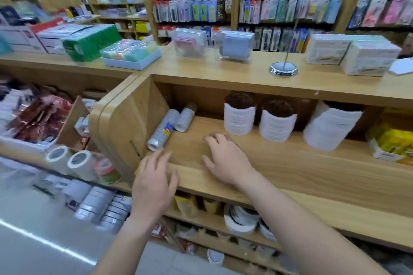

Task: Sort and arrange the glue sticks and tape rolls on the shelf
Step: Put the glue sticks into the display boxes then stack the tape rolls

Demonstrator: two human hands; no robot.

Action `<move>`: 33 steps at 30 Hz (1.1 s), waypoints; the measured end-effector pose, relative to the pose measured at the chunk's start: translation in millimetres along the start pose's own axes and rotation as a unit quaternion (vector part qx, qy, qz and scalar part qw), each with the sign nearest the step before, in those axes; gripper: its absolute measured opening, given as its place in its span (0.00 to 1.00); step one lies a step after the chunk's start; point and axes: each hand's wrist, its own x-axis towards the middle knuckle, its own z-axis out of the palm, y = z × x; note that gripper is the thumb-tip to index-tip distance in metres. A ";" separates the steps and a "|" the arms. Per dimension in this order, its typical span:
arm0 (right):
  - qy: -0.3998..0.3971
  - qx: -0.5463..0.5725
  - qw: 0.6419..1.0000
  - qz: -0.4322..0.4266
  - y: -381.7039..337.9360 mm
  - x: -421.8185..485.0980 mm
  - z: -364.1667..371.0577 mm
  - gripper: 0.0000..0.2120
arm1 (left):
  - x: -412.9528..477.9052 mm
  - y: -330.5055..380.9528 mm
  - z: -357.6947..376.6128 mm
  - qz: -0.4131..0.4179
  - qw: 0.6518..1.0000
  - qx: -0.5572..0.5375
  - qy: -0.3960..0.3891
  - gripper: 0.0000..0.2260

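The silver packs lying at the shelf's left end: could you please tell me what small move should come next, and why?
Probably reach the left hand forward and grip the nearer silver pack. That hand holds nothing, its fingers are just short of the pack, and it lies on its side by the shelf wall, while the wrapped stacks farther right stand upright.

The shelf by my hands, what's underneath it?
A lower shelf with white tape rolls and yellowish packs. The upper board and the right arm hide whatever lies further back and right.
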 end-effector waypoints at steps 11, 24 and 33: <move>-0.017 -0.035 0.998 0.039 -16.5 107.3 48.8 0.32 | 33.8 -13.8 13.6 -0.098 0.992 -0.078 -0.020 0.32; 0.056 0.066 0.989 0.121 -23.1 112.4 35.1 0.16 | 55.1 -3.4 15.9 -0.085 0.991 -0.095 0.027 0.13; -0.076 0.067 0.984 0.144 -1.9 85.0 12.2 0.24 | 82.5 5.1 23.5 -0.148 0.984 -0.098 -0.024 0.20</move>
